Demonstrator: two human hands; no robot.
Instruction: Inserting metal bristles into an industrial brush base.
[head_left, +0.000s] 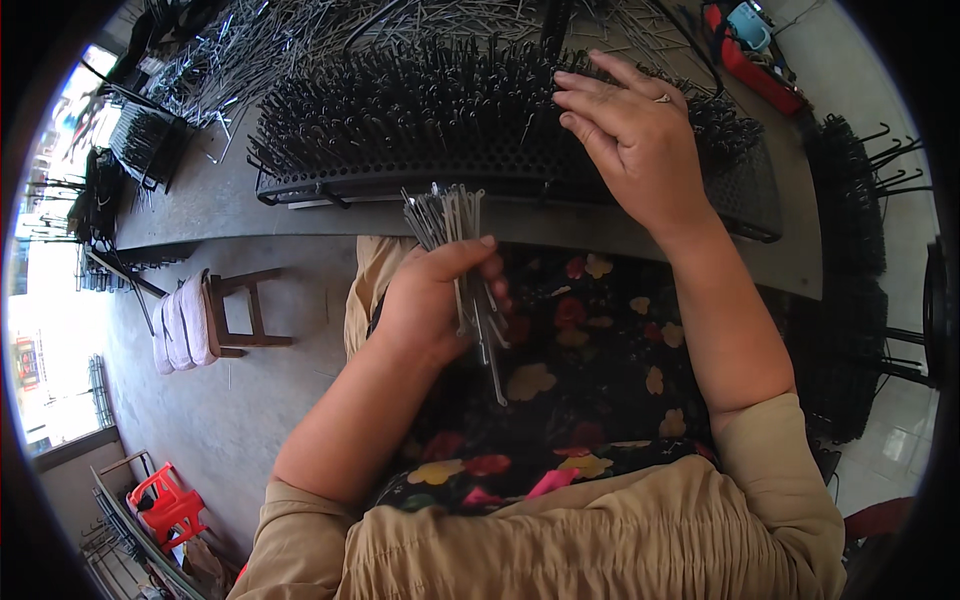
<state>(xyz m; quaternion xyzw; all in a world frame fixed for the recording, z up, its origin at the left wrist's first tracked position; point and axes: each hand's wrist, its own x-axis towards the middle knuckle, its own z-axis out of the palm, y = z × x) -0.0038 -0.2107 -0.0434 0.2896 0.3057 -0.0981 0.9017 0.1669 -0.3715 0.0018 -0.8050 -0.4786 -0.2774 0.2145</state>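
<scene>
A bundle of thin metal rods (462,215) with small looped ends is gripped in my left hand (425,290), above my lap. The rods stand roughly upright, and a few slip lower than the rest. My right hand (635,135) is raised over the right part of a black perforated rack (400,182), its fingers stretched out and apart from the thumb. I see nothing between those fingers. Dark rods (420,105) with looped tips stand densely in the rack's holes.
Behind the rack, loose metal rods (250,60) lie heaped on the grey table (190,205). A red tray (755,75) with a light blue mug (750,25) sits far right. At left are a wooden stool (240,315) with a cloth and a red plastic stool (170,507).
</scene>
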